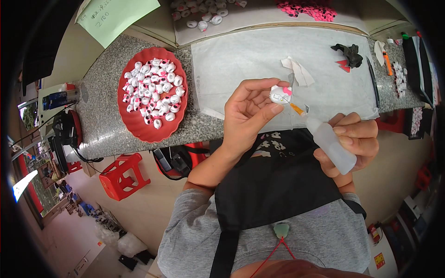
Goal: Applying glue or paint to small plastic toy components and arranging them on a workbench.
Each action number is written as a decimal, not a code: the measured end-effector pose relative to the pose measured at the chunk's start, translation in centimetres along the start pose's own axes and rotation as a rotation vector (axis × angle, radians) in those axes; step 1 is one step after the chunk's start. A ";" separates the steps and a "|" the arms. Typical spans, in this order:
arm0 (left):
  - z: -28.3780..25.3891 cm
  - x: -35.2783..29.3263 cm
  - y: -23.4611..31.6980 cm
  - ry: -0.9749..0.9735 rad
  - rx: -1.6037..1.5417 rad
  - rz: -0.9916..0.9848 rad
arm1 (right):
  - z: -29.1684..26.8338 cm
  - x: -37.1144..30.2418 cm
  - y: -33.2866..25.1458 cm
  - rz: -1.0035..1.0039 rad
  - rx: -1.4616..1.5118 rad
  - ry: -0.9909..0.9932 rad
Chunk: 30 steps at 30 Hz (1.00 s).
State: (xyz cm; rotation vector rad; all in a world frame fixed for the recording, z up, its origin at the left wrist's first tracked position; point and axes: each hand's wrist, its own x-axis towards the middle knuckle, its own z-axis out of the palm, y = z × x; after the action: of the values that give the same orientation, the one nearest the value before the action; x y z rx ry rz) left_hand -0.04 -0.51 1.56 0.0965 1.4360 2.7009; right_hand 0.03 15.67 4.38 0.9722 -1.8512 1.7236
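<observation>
Between the thumb and fingers of my left hand [248, 109] is a small white figurine head [279, 95] with a pink spot on it. My right hand [354, 139] grips a translucent white squeeze bottle [331, 146], tilted so that its orange needle tip [297, 109] points at the figurine head. The tip is at or very near the head's lower edge; whether it touches I cannot tell. To the left, a red scalloped plate [160, 134] holds many similar white heads [155, 88] with pink and dark parts.
White paper [232, 60] covers the worktop under my hands. A crumpled tissue [298, 72], a dark crumpled piece [351, 54] and a red scrap [343, 66] lie on it. Behind are white pieces [204, 16] and pink pieces [308, 9]. A red stool [123, 176] stands below the counter.
</observation>
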 end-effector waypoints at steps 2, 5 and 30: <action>0.0 0.0 0.0 -0.004 -0.001 -0.003 | 0.0 -0.1 0.1 -0.001 0.003 0.001; -0.2 0.0 -0.3 -0.026 0.067 0.042 | 0.0 0.0 0.2 -0.006 0.007 0.000; -3.0 1.1 0.8 0.204 0.239 0.209 | -1.6 0.6 3.6 0.290 -0.101 0.113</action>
State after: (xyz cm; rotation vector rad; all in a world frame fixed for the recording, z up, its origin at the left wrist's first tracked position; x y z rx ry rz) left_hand -1.41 -3.29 0.56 -0.0167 1.9064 2.7529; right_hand -3.21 17.04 2.59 0.5764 -2.0611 1.7829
